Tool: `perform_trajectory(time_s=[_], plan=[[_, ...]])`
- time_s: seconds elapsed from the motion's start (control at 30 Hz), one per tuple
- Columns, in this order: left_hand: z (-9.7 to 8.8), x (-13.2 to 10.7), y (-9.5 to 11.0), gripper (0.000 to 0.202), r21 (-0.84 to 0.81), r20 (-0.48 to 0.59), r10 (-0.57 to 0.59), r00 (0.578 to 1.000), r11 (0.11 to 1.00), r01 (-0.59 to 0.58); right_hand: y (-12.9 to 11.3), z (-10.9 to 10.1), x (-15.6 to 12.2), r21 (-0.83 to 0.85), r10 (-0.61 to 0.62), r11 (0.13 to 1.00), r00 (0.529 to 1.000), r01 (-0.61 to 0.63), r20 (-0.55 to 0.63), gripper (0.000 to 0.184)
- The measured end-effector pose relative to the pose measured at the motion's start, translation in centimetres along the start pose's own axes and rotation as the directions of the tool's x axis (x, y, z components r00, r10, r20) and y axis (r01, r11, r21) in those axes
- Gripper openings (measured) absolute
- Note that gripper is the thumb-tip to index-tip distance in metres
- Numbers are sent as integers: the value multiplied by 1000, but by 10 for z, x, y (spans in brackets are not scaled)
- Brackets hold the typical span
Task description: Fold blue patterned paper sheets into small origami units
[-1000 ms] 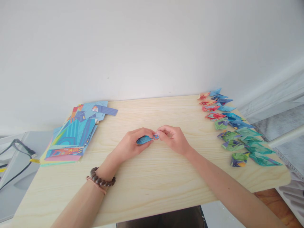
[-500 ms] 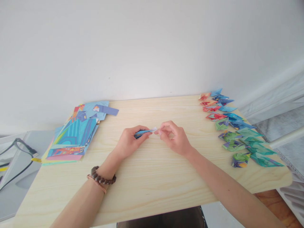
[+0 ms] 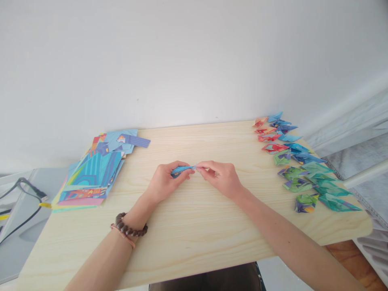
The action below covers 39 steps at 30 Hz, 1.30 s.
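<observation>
A small piece of blue folded paper is between my two hands, above the middle of the wooden table. My left hand pinches its body between thumb and fingers, which hide part of it. At the paper's right end, my right hand pinches the narrow tip with thumb and forefinger. The other fingers of my right hand are curled in. A dark bead bracelet and a thin copper-coloured band circle my left wrist.
Stacked sheets of patterned paper lie at the table's left. Several folded paper pieces in red, blue and green stand in rows at the right. A white wall rises behind; a black cable lies on the left.
My right hand has closed its fingers on the paper's pale tip, which stood up before and is now pinched. My left hand keeps its hold in nearly the same place.
</observation>
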<state>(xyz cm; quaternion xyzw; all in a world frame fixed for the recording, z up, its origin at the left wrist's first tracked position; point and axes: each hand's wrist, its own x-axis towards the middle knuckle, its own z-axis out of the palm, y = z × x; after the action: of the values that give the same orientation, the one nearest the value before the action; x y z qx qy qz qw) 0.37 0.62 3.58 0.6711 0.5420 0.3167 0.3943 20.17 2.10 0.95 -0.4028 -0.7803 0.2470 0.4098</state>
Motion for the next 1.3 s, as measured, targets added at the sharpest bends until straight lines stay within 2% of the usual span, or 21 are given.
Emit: perform_trajectory(time_s=[0.43,0.6,0.67,0.8,0.9,1.0,1.13,1.23,1.3], plan=[[0,0,-1,25,48,2,84,996,995,-84,-1,-2,0,-32,44,999,998,-43,45,16],[1,-2,-5,21,178,3,185,983,967,-182,-1,-3,1,-37,100,995,991,-97,89,14],[1,-2,-7,19,256,8,268,963,931,-261,-1,-3,1,-24,112,994,988,-110,104,14],[1,0,-11,19,406,31,455,890,808,-427,-1,-3,1,-14,84,996,991,-83,100,12],[1,1,-12,18,459,54,515,855,748,-480,-3,-4,2,-49,53,998,992,-48,116,11],[1,1,-13,18,461,57,538,841,733,-500,-5,-6,2,-47,49,998,990,-43,132,12],[1,0,-12,17,448,44,533,845,745,-494,-5,-5,2,9,92,996,989,-94,118,11],[0,-2,-10,18,401,20,466,884,807,-434,-5,-3,2,147,161,974,984,-171,78,12],[-1,-2,-8,19,343,9,390,921,864,-369,-4,-2,2,249,223,940,973,-231,61,21]])
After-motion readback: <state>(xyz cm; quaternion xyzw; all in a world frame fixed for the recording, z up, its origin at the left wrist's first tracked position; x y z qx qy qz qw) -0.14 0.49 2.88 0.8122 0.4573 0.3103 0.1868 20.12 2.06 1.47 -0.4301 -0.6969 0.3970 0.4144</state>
